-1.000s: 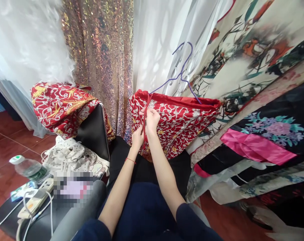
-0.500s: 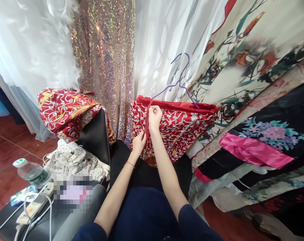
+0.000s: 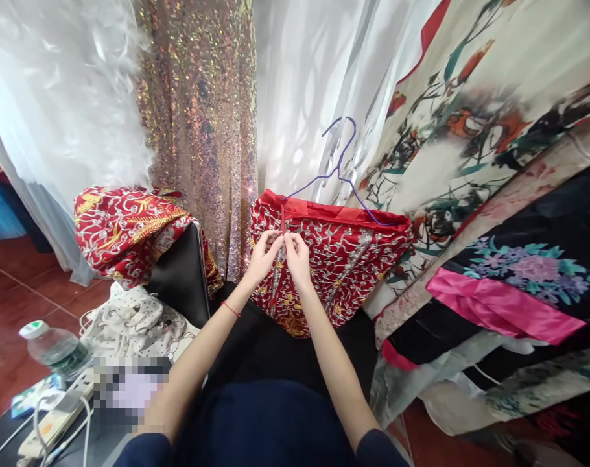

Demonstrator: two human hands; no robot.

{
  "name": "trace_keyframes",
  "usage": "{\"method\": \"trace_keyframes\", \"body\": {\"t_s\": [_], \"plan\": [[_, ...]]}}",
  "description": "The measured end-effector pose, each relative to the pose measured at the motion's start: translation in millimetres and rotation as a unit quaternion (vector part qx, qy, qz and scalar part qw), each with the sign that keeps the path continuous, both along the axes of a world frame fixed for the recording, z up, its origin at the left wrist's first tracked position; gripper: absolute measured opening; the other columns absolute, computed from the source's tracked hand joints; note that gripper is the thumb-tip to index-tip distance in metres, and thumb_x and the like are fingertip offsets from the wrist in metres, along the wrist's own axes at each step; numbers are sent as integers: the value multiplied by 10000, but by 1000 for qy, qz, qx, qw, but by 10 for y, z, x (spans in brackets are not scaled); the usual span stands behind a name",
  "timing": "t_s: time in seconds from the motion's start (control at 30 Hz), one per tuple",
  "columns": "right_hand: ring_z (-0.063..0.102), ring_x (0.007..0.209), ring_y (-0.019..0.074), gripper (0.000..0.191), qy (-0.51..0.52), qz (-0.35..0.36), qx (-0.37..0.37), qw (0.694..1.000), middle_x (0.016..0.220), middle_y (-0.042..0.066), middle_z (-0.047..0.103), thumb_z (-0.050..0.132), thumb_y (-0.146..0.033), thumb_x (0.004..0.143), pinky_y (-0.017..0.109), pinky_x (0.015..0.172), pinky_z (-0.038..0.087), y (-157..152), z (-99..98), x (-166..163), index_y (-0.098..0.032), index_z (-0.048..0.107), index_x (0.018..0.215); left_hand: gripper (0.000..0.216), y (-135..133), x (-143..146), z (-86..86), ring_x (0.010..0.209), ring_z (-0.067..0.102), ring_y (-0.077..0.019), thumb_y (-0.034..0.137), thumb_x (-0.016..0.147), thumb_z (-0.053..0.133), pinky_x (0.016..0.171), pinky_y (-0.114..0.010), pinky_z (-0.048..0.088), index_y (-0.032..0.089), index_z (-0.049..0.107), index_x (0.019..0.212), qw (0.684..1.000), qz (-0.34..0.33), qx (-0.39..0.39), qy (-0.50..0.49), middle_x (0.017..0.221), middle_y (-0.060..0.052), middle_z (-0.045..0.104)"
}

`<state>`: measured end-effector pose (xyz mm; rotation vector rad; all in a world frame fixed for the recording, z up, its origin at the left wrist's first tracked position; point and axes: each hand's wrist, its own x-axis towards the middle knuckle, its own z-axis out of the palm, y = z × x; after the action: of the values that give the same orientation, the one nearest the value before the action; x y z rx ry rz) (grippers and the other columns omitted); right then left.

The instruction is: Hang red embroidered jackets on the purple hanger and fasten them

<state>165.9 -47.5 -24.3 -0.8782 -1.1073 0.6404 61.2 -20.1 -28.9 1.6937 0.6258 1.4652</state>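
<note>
A red skirt [image 3: 346, 256] with silver and gold embroidery hangs from a purple wire hanger [image 3: 340, 162] in front of me. From its red waistband drops a thin red strap [image 3: 283, 219], by the left end. My left hand [image 3: 264, 258] pinches this strap between thumb and fingertips, just below the waistband. Right beside it, my right hand [image 3: 297, 259] pinches the same strap, fingertips nearly touching those of the left. The strap's lower part is mostly hidden by my fingers.
Another red embroidered garment [image 3: 124, 230] lies over a black chair back [image 3: 182, 272]. A water bottle [image 3: 54, 349], a power strip [image 3: 56, 412] with cables and a spotted cloth [image 3: 132, 324] are at left. Sequinned fabric [image 3: 198, 130] and a floral garment [image 3: 533, 266] hang around.
My right hand has moved down and my left hand up, so both now meet at one height on the strap. The view has shifted slightly.
</note>
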Motion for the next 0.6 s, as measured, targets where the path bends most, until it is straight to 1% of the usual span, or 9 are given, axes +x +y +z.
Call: {"method": "trace_keyframes", "body": {"t_s": [0.07,0.13,0.2,0.23,0.3,0.37,0.43,0.5,0.6], "plan": [[580,722,130,332,-16,-15,11,1000,781,-15,621,589,-539,854,261,717,493,-39,-31,3,-208,589,833,307,6,99,30,909,644,-170,471,915,596,853,-277,507,180,627,1011,1000,10,-5,11,996,-62,696],[583,707,137,321,-23,-24,-6,999,744,-22,612,595,-529,854,269,716,503,-66,-35,52,-212,576,800,298,29,171,19,792,620,-151,466,915,590,769,-264,500,172,632,916,1000,16,-9,7,886,-39,682],[580,678,138,322,-21,-23,-24,999,709,-31,600,623,-526,834,274,700,510,-80,-17,134,-215,575,766,289,66,202,-7,742,597,-143,443,912,583,727,-262,488,164,642,866,1000,28,-11,-3,839,-33,673],[590,684,142,317,-20,-17,-26,999,709,-30,609,641,-521,820,281,712,516,-83,-4,179,-215,586,756,278,87,203,-18,750,600,-146,426,907,587,735,-265,489,160,654,859,999,36,-11,-3,847,-39,682],[620,737,154,294,-20,10,-19,1000,749,-18,654,681,-501,788,301,777,526,-80,26,256,-214,629,751,259,128,188,-23,822,629,-163,392,900,588,814,-283,503,154,686,862,999,43,-11,8,910,-60,715],[637,799,159,267,-26,53,-11,998,824,-3,696,722,-471,756,315,853,516,-65,51,299,-210,672,747,257,160,161,0,926,654,-184,355,911,554,934,-314,499,157,714,872,999,28,-12,29,970,-73,735],[627,815,152,261,-36,89,-12,995,866,2,703,756,-456,725,313,881,498,-40,64,302,-203,692,737,295,183,133,51,1002,657,-196,326,934,491,1014,-336,475,166,725,854,999,15,-22,46,970,-73,740],[608,801,144,284,-36,103,-15,994,884,1,693,778,-463,697,304,857,488,-13,62,277,-197,677,711,330,198,105,113,993,655,-201,337,944,466,1000,-336,480,171,723,821,998,13,-30,51,925,-69,730],[555,712,128,315,-55,78,-11,995,786,-19,643,745,-477,718,279,757,467,3,40,227,-203,599,661,338,216,54,187,860,642,-185,435,914,559,873,-306,504,160,715,796,997,-13,-6,74,830,-51,696]]}}
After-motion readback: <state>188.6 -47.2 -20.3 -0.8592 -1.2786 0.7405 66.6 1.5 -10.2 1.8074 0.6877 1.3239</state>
